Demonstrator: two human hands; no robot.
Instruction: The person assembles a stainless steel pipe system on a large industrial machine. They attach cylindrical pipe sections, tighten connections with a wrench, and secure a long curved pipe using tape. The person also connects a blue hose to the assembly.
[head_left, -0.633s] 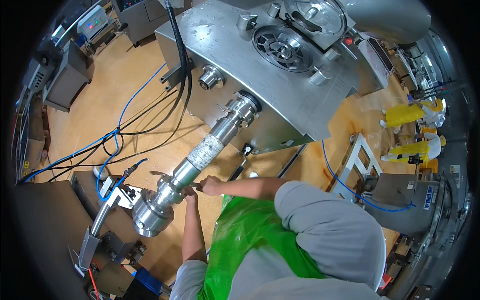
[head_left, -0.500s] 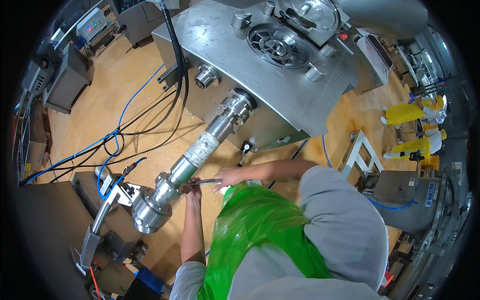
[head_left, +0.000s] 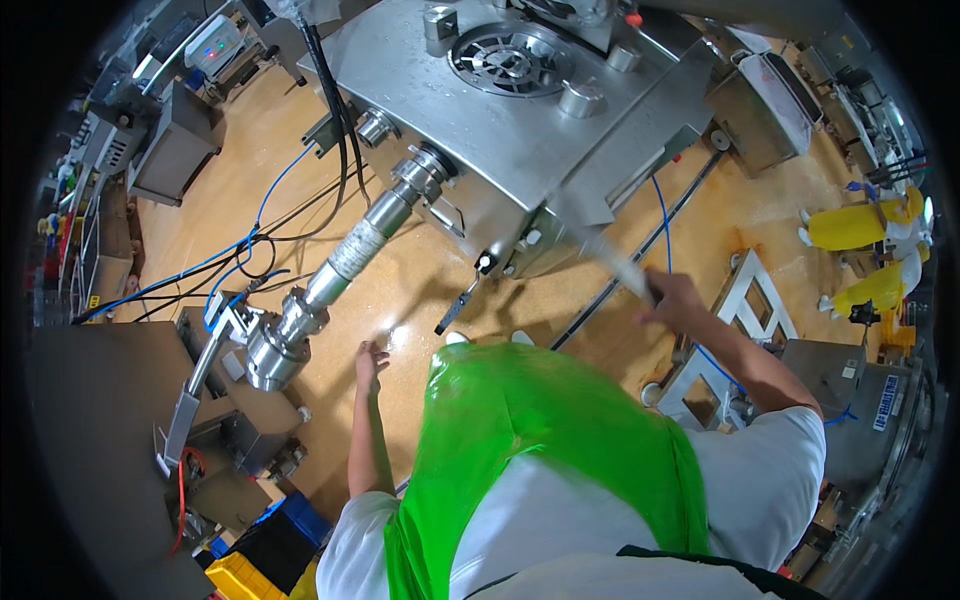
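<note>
While the right hand [head_left: 675, 302] grips the dark end of a bar-shaped tool [head_left: 622, 268], the tool's pale length points up and left toward the near corner of the steel machine [head_left: 450, 120]. Motion blur hides its outline; contact with the machine cannot be determined. The right fingers are closed around it. The left hand [head_left: 371, 366] is empty, its fingers loosely parted and slightly curled, above the glossy tan floor [head_left: 340, 430].

The jointed steel pipe [head_left: 325, 285] projects from the machine's side, below the left edge of its top. The top is bare metal, with a round slotted grille [head_left: 510, 60] set back from the near corner. Blue and black cables cross the floor beyond the pipe. A pale frame [head_left: 773, 295] lies to the right; two people in yellow [head_left: 850, 228] stand farther off.
</note>
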